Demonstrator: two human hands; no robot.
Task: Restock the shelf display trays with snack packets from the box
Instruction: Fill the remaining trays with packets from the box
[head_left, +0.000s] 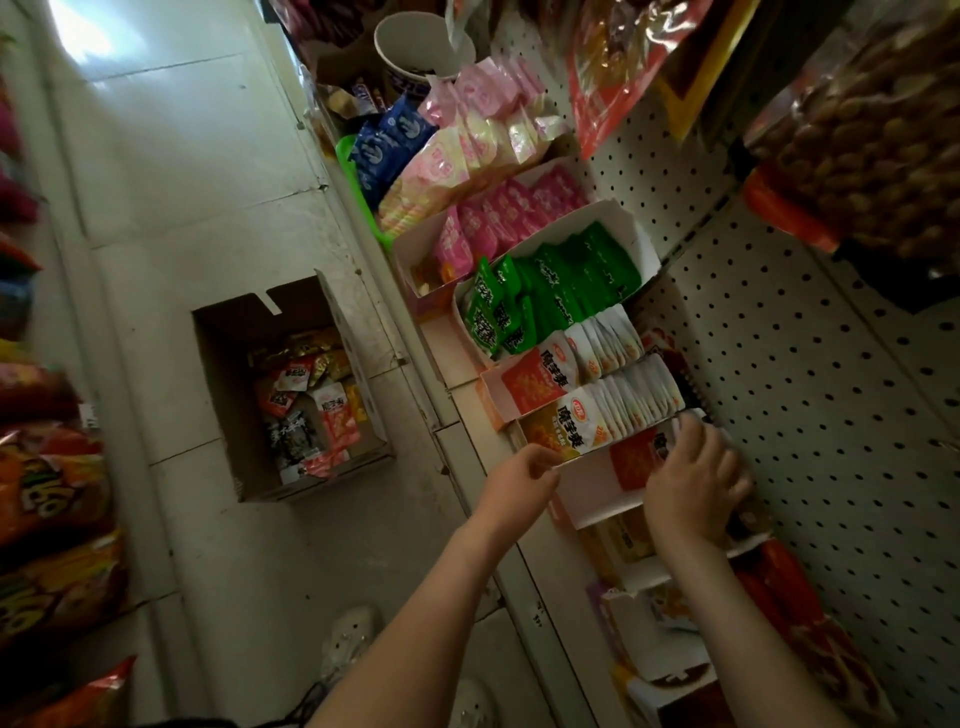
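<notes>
A brown cardboard box (228, 395) stands open on the floor, with mixed red, yellow and black snack packets (306, 395) inside. On the shelf, a white display tray (592, 488) holds an orange-red packet (631, 457). My left hand (519, 480) pinches the tray's front left rim. My right hand (693, 480) reaches into the tray, fingers spread over the packets at its back; what it holds is hidden. Beside it stand two fuller trays of white-orange packets (618, 369).
Further along the shelf are a tray of green packets (566, 275), a tray of pink packets (498, 218) and blue packets (384, 145). Pegboard (810, 374) backs the shelf. Chip bags (47, 499) hang at the left. My white shoes (348, 639) stand on the tiled floor.
</notes>
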